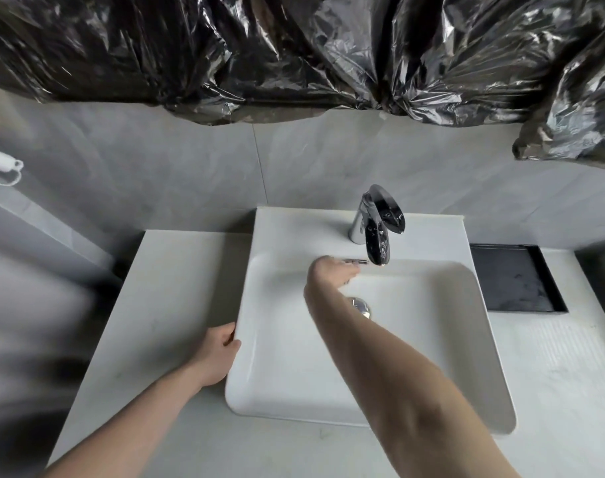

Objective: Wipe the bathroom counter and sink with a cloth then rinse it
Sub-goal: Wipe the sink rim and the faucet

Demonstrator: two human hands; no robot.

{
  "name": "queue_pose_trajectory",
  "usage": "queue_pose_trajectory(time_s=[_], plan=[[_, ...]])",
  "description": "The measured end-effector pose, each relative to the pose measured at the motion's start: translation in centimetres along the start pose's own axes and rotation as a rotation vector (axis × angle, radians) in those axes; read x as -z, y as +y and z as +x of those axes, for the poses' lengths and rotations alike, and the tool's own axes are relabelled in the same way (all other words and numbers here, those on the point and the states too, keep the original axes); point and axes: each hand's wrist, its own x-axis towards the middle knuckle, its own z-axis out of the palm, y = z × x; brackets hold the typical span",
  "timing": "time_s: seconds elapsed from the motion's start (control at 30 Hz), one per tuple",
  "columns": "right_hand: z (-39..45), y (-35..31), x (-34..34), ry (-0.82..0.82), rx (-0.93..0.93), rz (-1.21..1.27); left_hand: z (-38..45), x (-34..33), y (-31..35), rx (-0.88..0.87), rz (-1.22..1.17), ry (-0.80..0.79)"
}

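A white rectangular sink (432, 339) stands on a pale grey counter (163, 305). A chrome faucet (376, 225) rises at the sink's back edge, and the chrome drain (361, 305) shows partly behind my right forearm. My left hand (216, 353) grips the sink's left rim, thumb on top. My right hand (332, 270) reaches into the basin to its back wall, just left of the spout, and is blurred by motion. I see no cloth; the palm side of the right hand is hidden.
A black tray (514, 281) lies on the counter to the right of the sink. Crumpled black plastic sheeting (294, 53) hangs over the grey wall above. A white object (1, 163) is mounted at the far left.
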Motion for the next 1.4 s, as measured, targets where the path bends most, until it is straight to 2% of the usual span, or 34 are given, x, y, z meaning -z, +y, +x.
queue_pose_trajectory(time_s=[0.03,0.07,0.13,0.17,0.2,0.23,0.3,0.37,0.4,0.43,0.5,0.67,0.73,0.8,0.87,1.0,1.07,1.13,1.23,1.3,1.4], plan=[[-0.9,0.4,-1.6,-0.007,0.112,-0.284,0.0,0.0,0.0,-0.01,-0.008,0.004],[-1.7,1.3,-3.5,-0.008,0.197,-0.405,0.2,-0.1,-0.1,-0.017,-0.011,0.008],[-3.7,2.9,-6.7,-0.115,0.261,-0.361,0.1,-0.2,-0.1,-0.025,-0.038,0.004],[-4.8,3.3,-8.0,-0.153,0.199,-0.205,0.1,-0.2,0.0,-0.024,-0.058,0.005],[-5.8,2.6,-8.7,-0.155,-0.02,0.061,0.1,-0.3,0.0,-0.024,-0.069,0.005],[-6.6,1.8,-8.7,-0.246,-0.213,0.225,0.1,-0.3,0.0,-0.025,-0.078,0.007],[-7.4,1.8,-7.3,-0.287,-0.24,0.425,0.0,-0.3,-0.1,-0.028,-0.067,0.003],[-5.3,2.8,-5.7,-0.322,-0.105,0.453,0.1,-0.3,-0.5,-0.035,-0.066,-0.003],[-3.6,3.2,-4.3,-0.301,-0.033,0.497,0.1,-0.2,-0.6,-0.037,-0.068,-0.012],[-2.8,3.0,-2.2,-0.213,0.024,0.509,0.1,-0.1,-0.7,-0.042,-0.076,-0.023],[0.3,2.9,2.2,-0.089,0.053,0.47,0.1,0.1,-0.7,-0.041,-0.075,-0.044],[6.0,0.0,11.2,0.23,0.046,0.51,-0.1,0.4,-0.2,-0.04,-0.04,-0.068],[7.0,-1.3,13.0,0.267,0.001,0.484,-0.3,0.4,0.3,-0.022,-0.042,-0.066],[6.5,-2.4,13.9,0.228,-0.034,0.369,-0.5,0.4,0.5,-0.003,-0.029,-0.065],[5.1,-2.6,12.3,0.014,-0.031,0.226,-0.4,0.4,0.3,0.008,-0.017,-0.06],[2.5,-1.7,9.4,-0.124,-0.097,0.273,-0.2,0.6,0.3,0.027,0.018,-0.056],[0.1,-1.1,8.4,-0.303,-0.062,0.297,-0.3,0.7,0.4,0.034,0.013,-0.069],[-2.7,-0.4,7.9,-0.464,-0.005,0.22,-0.2,0.7,0.2,0.042,0.014,-0.069],[-6.9,1.0,8.0,-0.619,0.028,0.155,0.1,0.7,-0.4,0.044,0.001,-0.067],[-9.2,0.3,8.4,-0.704,0.158,0.134,0.0,0.5,-0.3,0.05,-0.007,-0.055],[-10.5,-3.4,10.5,-0.697,0.562,0.097,-0.4,0.4,0.2,0.043,-0.027,-0.03]])
